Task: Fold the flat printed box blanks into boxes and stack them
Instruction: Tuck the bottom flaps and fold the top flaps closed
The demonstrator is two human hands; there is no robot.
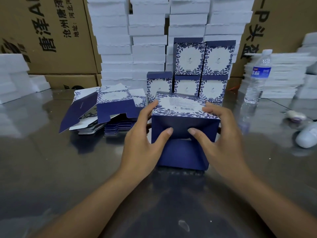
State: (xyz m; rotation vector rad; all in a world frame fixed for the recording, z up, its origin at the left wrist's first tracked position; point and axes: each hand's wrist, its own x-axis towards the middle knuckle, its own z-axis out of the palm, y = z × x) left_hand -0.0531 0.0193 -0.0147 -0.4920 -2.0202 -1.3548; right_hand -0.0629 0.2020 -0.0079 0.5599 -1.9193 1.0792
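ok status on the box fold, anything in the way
Left hand and right hand both grip the box, thumbs pressing its end flap. Five folded boxes stacked behind. Flat blanks left, nothing blocking.

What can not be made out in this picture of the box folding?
- Head view, held box: its small print is too small and blurred.
- Head view, lower stacked boxes: partly hidden behind the held box.
- Head view, flat blanks: they overlap, so no count.
- Head view, white object: blurred, cut off by the right edge.
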